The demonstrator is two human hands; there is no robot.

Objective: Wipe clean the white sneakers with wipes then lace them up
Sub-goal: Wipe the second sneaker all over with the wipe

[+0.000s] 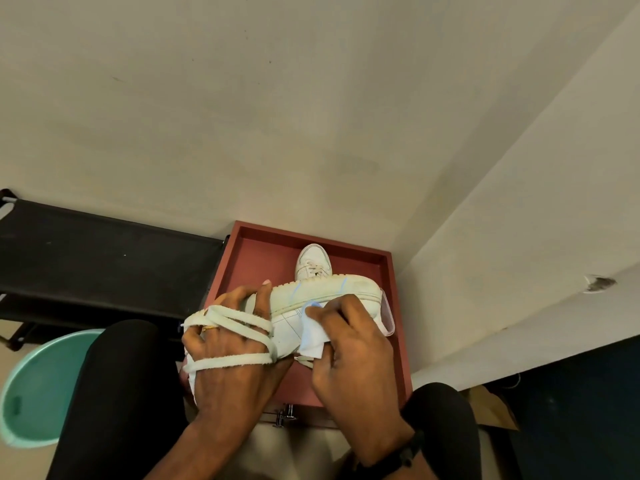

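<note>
A white sneaker point(325, 292) lies on its side over the red tray point(398, 306), sole edge turned up. My left hand point(232, 344) grips its heel end, and loose white laces point(228, 323) drape across the back of that hand. My right hand point(349, 355) pinches a white wipe point(313, 332) and presses it against the sneaker's side panel. A second white sneaker point(313, 263) stands upright at the back of the tray, partly laced, its heel hidden behind the held shoe.
A clear plastic container point(388, 313) sits at the tray's right side. A black shelf point(104, 258) runs along the wall on the left, a teal tub point(38, 389) stands below it. My knees in black frame the tray. The wall corner closes in behind.
</note>
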